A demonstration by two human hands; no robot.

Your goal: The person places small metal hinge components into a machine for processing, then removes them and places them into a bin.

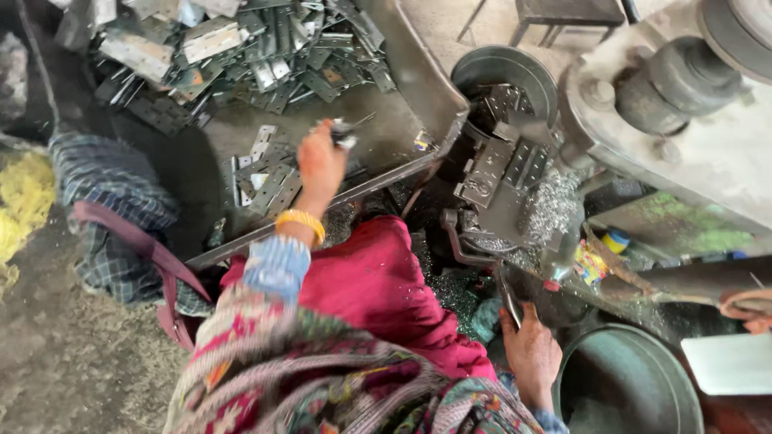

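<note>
The left hand point(322, 161) reaches up over a sloped metal tray point(386, 137), its fingers point(342, 133) pinched around a small dark metal piece point(347, 135), likely a hinge; the blur hides its exact shape. A yellow bangle point(301, 223) sits on that wrist. The right hand point(531, 350) lies low near the bottom edge of the view, fingers closed on a thin bent lever point(507, 293) of the press point(498, 173).

Just left of the left hand, a small group of flat hinges point(265, 173) lies on the tray; a much larger heap point(241, 48) fills its upper left corner. The tray's lower edge runs diagonally toward the press, with bare metal between the two piles. A round grey tub point(503, 68) behind the press holds more dark parts. A second round basin point(627, 386) sits at the lower right, beside the right hand; its contents are unclear. Shiny metal shavings point(555, 205) collect around the press. A small crumpled wrapper point(591, 261), yellow and red, lies right of the lever.
</note>
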